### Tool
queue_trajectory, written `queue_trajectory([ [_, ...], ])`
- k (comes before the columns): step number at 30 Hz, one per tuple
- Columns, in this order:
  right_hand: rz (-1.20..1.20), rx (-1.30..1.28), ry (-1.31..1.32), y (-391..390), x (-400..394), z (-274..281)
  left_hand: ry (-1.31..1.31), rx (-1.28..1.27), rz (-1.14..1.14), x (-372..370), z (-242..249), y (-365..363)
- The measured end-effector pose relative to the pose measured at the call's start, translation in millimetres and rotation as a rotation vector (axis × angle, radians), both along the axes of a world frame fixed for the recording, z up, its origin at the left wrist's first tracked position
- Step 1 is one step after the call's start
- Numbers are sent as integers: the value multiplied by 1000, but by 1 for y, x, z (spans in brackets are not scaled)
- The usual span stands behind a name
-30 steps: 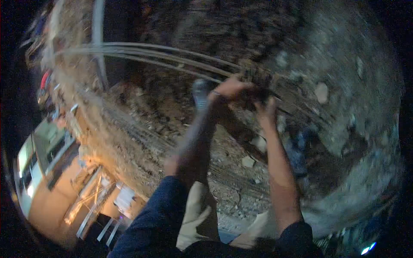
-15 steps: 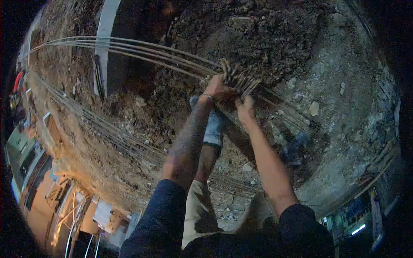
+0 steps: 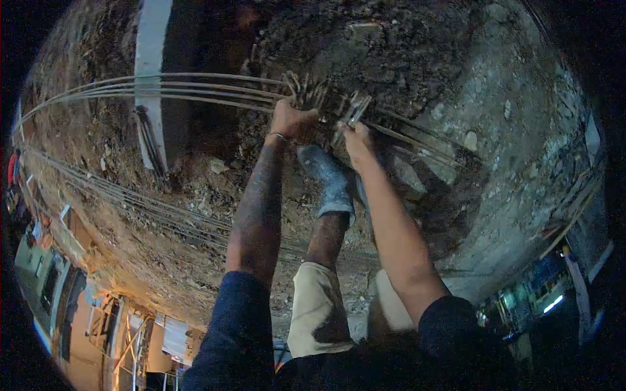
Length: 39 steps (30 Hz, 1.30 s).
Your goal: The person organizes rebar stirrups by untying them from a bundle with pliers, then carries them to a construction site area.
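Several long steel reinforcing bars [image 3: 208, 85] run across the dug ground from the far left to my hands and on down to the right. A bunch of steel stirrups [image 3: 310, 92] hangs around the bars, and my left hand [image 3: 293, 122] is closed on its near side. A little to the right, my right hand [image 3: 356, 142] is wrapped round a smaller group of stirrups [image 3: 355, 108], apart from the bigger bunch. My fingertips are partly hidden behind the metal.
A pale beam [image 3: 150, 65] stands across the bars at the left. More bars [image 3: 130, 195] lie on the soil below them. My boot [image 3: 324, 179] is planted on rubble under my hands. Loose stones [image 3: 471, 141] lie to the right. Lit structures [image 3: 124, 326] appear at lower left.
My hands have moved apart, and a smaller group of stirrups now sits separate in my right hand. The view has shifted, and the boot shows more fully.
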State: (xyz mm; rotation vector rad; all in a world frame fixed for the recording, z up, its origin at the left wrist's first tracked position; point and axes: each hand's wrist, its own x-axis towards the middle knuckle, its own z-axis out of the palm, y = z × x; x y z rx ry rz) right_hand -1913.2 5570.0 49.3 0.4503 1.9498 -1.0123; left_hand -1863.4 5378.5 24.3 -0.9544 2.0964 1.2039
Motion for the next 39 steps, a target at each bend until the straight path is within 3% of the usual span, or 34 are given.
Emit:
queue_trajectory([
  [2,-43,127,-34,-10,2,2,163,37,185,5,2,7],
  [4,-116,20,-141,-20,-3,24,133,223,284,9,0,5],
  [5,-40,149,-118,-22,0,27,33,230,276,14,-15,-3],
  [8,137,325,-214,-18,-2,12,-17,129,326,-4,18,6],
  [9,129,330,-220,-13,6,1,-22,105,322,4,8,5],
  [11,-13,360,13,-7,21,-17,50,209,392,27,-39,1],
  [12,-18,356,10,-5,20,-15,80,336,477,36,-63,-2],
  [15,-137,62,-52,18,10,-1,-92,624,563,8,-20,-1],
  [16,57,195,15,22,6,-3,-112,379,403,-1,0,0],
  [17,30,152,92,26,7,2,-165,129,251,-11,21,2],
  [18,-46,115,53,31,4,-2,-141,45,203,-7,14,3],
  [19,-207,-15,-49,47,13,-29,-60,73,212,5,-4,2],
  [20,-123,49,-55,31,-13,20,17,124,238,16,-30,-3],
  [21,-124,64,-30,42,-3,-1,42,205,282,23,-45,-5],
  [24,-72,11,-40,75,8,-51,-70,552,541,12,-22,-2],
  [26,-20,-63,-73,80,11,-56,-14,368,444,11,-22,-1],
  [27,-61,-7,-77,70,2,-31,3,304,410,11,-23,-1],
  [32,-108,77,77,45,3,-6,-17,363,355,13,-32,-6],
  [34,57,225,99,36,3,-3,-60,269,277,17,-27,-9],
  [35,83,265,78,30,3,-2,273,72,85,19,-30,-9],
  [37,45,301,67,16,1,12,601,-126,-123,36,-60,-8],
  [38,11,343,58,11,0,19,372,50,142,47,-87,-8],
  [39,2,343,58,13,5,16,256,144,263,43,-82,-10],
])
